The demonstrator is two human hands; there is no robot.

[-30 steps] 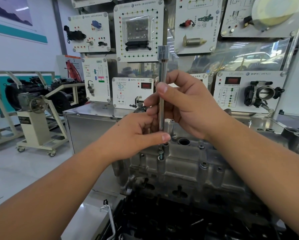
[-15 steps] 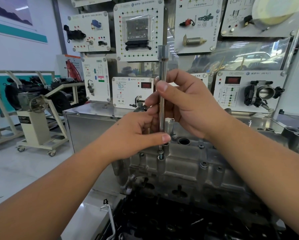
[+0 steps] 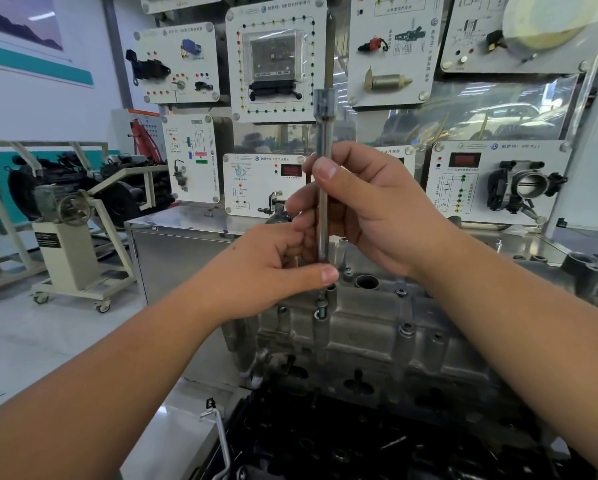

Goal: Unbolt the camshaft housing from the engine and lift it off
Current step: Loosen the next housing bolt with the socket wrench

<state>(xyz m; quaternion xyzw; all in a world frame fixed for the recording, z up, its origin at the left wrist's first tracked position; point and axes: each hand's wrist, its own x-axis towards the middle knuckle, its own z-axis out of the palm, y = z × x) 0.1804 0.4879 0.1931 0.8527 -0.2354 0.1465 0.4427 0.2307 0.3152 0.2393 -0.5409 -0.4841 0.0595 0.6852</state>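
Clearly both hands grip the upright extension bar (image 3: 322, 188): right hand (image 3: 370, 209) curled high, left hand (image 3: 273, 268) pinching its foot above the camshaft housing (image 3: 370, 323); the bolt (image 3: 321, 308) stands half-raised. Tilted, the bar could slip off; the bolt might drop into the engine.

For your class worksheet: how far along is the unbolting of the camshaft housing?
Done: little shows. In hand: both hands, left hand and right hand, hold the extension bar upright over a raised bolt. Left: other bolts remain seated; the camshaft housing sits on the engine.
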